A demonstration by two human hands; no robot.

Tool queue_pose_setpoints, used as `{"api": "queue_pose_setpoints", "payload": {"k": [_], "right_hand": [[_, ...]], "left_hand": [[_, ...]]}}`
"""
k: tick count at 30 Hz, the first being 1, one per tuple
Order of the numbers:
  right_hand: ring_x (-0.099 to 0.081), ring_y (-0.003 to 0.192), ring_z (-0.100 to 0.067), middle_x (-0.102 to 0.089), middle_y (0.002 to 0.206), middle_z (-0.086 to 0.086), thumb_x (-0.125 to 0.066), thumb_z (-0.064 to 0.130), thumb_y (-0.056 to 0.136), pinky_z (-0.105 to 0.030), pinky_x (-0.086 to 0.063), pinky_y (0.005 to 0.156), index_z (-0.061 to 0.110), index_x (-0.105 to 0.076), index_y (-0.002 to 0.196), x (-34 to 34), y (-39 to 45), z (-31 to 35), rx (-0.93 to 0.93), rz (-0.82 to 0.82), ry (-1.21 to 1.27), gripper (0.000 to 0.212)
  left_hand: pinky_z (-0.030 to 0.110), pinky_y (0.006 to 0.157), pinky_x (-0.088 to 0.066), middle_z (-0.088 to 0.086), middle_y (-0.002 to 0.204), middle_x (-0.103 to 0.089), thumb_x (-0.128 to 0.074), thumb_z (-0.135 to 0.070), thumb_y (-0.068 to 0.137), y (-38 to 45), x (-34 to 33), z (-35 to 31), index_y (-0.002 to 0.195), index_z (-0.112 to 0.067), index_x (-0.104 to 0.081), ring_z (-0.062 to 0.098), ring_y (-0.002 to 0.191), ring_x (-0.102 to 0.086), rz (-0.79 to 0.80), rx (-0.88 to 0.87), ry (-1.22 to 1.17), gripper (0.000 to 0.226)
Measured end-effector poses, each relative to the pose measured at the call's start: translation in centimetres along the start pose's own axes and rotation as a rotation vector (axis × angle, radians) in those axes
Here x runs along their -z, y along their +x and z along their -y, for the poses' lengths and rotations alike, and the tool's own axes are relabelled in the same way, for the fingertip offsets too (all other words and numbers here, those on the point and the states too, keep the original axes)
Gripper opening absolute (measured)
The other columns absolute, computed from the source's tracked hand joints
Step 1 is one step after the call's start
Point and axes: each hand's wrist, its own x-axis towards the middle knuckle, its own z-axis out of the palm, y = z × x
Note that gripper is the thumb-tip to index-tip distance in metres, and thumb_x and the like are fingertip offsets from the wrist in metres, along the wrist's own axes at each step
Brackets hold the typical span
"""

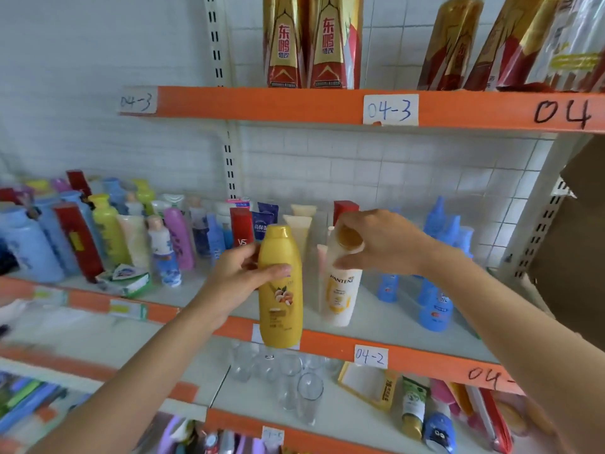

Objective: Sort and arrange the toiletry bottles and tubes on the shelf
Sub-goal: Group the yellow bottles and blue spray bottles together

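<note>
My left hand (240, 278) grips a yellow bottle (281, 309) around its upper body and holds it upright in front of the orange edge of the middle shelf (425, 358). My right hand (383, 244) clasps the gold cap of a white Pantene bottle (340, 296), which stands slightly tilted on that shelf, just right of the yellow one. Behind them stand cream tubes (299, 224), a red box (241, 229) and a dark blue tube (263, 221). Blue spray bottles (435, 306) stand to the right.
A crowd of blue, yellow, purple and red bottles (108, 231) fills the shelf's left part, with a small green-and-white pack (126, 280) lying in front. Red-and-gold packages (314, 40) sit on the shelf above. Clear glasses (288, 378) and tubes stand on the shelf below.
</note>
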Motion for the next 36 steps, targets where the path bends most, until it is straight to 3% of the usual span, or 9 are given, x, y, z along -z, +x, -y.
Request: {"api": "queue_pose_setpoints", "payload": {"k": [5,8,11,17,20,24,27,33,36], "right_hand": [[-0.052,0.086,-0.022,-0.055,0.090,0.002,-0.065,0.048,0.075,-0.032,-0.042,0.073,0.017,-0.049,0.094,-1.6,3.9,5.6,0.107,0.043,0.031,0.040],[-0.049,0.082,-0.020,-0.051,0.085,0.004,-0.064,0.050,0.075,-0.032,-0.038,0.068,0.023,-0.042,0.087,-3.5,6.6,9.9,0.156,0.063,0.061,0.037],[-0.047,0.084,-0.019,-0.051,0.089,0.004,-0.063,0.049,0.077,-0.030,-0.034,0.067,0.020,-0.048,0.094,-5.0,9.1,14.6,0.175,0.071,0.069,0.038],[-0.047,0.074,-0.017,-0.047,0.073,0.009,-0.066,0.047,0.076,-0.027,-0.034,0.057,0.027,-0.037,0.072,-7.8,14.0,22.9,0.235,0.078,0.160,0.035],[-0.045,0.071,-0.017,-0.045,0.070,0.011,-0.066,0.046,0.076,-0.031,-0.036,0.062,0.024,-0.040,0.077,-9.0,15.9,26.7,0.240,0.074,0.178,0.034],[-0.049,0.075,-0.017,-0.053,0.083,0.003,-0.066,0.045,0.077,-0.030,-0.039,0.062,0.014,-0.049,0.091,-11.1,18.0,30.7,0.253,0.116,0.233,0.038],[-0.046,0.072,-0.016,-0.048,0.079,0.004,-0.066,0.043,0.078,-0.028,-0.037,0.061,0.012,-0.049,0.088,-12.0,19.8,32.7,0.280,0.172,0.271,0.037],[-0.044,0.065,-0.012,-0.046,0.069,0.007,-0.066,0.044,0.077,-0.030,-0.035,0.059,0.018,-0.042,0.075,-13.5,24.5,35.5,0.345,0.174,0.276,0.035],[-0.041,0.062,-0.009,-0.045,0.068,0.007,-0.068,0.042,0.076,-0.028,-0.031,0.056,0.019,-0.040,0.073,-14.5,27.3,36.6,0.371,0.162,0.285,0.036]], "left_hand": [[0.029,0.078,-0.052,0.012,0.099,-0.071,-0.076,-0.011,0.070,-1.8,6.4,1.3,0.096,-0.017,-0.066,0.021,0.089,-0.066,-0.094,0.035,0.019,0.029],[0.026,0.073,-0.053,0.009,0.095,-0.072,-0.080,-0.015,0.067,-3.1,11.6,2.5,0.096,-0.019,-0.066,0.022,0.088,-0.068,-0.134,0.046,0.064,0.032],[0.023,0.069,-0.052,0.007,0.093,-0.071,-0.079,-0.015,0.068,-4.5,17.1,3.5,0.094,-0.018,-0.066,0.020,0.086,-0.067,-0.179,0.064,0.096,0.029],[0.035,0.080,-0.052,0.005,0.094,-0.072,-0.078,-0.017,0.070,-6.2,27.3,5.0,0.099,-0.018,-0.067,0.023,0.091,-0.067,-0.265,0.090,0.114,0.031],[0.037,0.081,-0.052,0.007,0.094,-0.071,-0.078,-0.019,0.070,-7.1,31.0,5.8,0.099,-0.016,-0.067,0.024,0.091,-0.066,-0.293,0.101,0.115,0.031],[0.036,0.078,-0.052,0.006,0.091,-0.071,-0.084,-0.036,0.055,-8.2,35.1,7.4,0.095,-0.016,-0.067,0.023,0.088,-0.067,-0.325,0.132,0.122,0.047],[0.041,0.081,-0.053,0.003,0.091,-0.071,-0.078,-0.050,0.042,-8.4,37.6,8.6,0.094,-0.021,-0.068,0.024,0.089,-0.067,-0.362,0.161,0.110,0.061],[0.044,0.081,-0.052,0.007,0.091,-0.070,-0.083,-0.039,0.052,-6.9,41.9,9.8,0.092,-0.017,-0.068,0.027,0.089,-0.066,-0.422,0.174,0.116,0.048],[0.030,0.072,-0.050,0.002,0.085,-0.068,-0.080,-0.022,0.068,-5.4,44.2,10.3,0.090,-0.018,-0.067,0.021,0.083,-0.064,-0.429,0.179,0.143,0.026]]}}
